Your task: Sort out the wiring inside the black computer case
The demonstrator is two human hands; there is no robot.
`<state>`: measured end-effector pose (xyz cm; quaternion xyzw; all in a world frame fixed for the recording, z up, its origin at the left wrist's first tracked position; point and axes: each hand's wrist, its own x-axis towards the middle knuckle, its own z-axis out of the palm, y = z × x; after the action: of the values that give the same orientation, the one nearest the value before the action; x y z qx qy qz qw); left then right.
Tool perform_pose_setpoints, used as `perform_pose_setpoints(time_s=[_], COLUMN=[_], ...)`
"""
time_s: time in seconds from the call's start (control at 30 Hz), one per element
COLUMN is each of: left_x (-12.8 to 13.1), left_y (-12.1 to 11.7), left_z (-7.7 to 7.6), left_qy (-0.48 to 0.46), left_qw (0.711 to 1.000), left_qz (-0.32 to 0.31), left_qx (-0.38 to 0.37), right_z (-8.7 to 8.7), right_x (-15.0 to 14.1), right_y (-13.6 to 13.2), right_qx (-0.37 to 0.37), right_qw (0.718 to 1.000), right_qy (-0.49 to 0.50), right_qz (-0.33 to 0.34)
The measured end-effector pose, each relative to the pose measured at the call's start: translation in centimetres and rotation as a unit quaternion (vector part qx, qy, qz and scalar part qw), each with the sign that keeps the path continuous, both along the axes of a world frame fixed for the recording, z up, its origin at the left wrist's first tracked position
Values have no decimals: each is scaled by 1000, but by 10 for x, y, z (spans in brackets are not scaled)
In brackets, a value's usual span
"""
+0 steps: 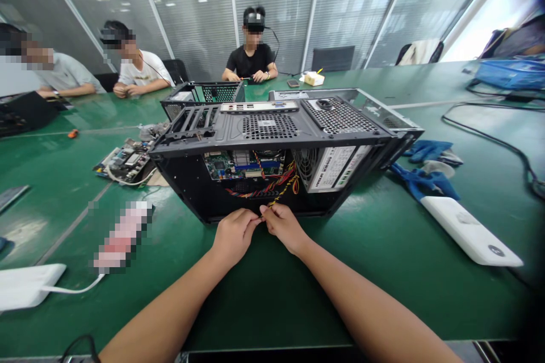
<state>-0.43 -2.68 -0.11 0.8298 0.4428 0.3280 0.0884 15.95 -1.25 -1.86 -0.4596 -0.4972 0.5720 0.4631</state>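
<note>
An open black computer case [272,125] lies on its side on the green table [383,249], its inside facing me. A motherboard [238,163] and a power supply [332,167] show inside, with a bundle of red, yellow and black wires [283,184] running out toward me. My left hand [233,233] and my right hand [283,227] meet at the case's near edge. Both are closed in a pinch on the end of the yellow-black wire [272,202].
A loose circuit board [123,161] lies left of the case. Blue gloves [421,173] and a white power bank [470,231] lie to the right, another white device [25,286] at near left. A black cable [498,142] crosses the far right. Three people sit across the table.
</note>
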Motion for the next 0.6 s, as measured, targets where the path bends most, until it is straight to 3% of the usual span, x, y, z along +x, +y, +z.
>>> perform_pose_setpoints(time_s=[0.23, 0.6], left_x=[0, -1], left_y=[0, 1], left_z=[2, 2], left_qy=[32, 27], left_qw=[999, 1000], left_qz=[13, 12], left_qx=[-2, 8], right_z=[5, 8], right_x=[-1, -2], right_y=[0, 0], right_qx=[-45, -60], right_qw=[994, 991], right_qy=[96, 116], right_qz=[-1, -12])
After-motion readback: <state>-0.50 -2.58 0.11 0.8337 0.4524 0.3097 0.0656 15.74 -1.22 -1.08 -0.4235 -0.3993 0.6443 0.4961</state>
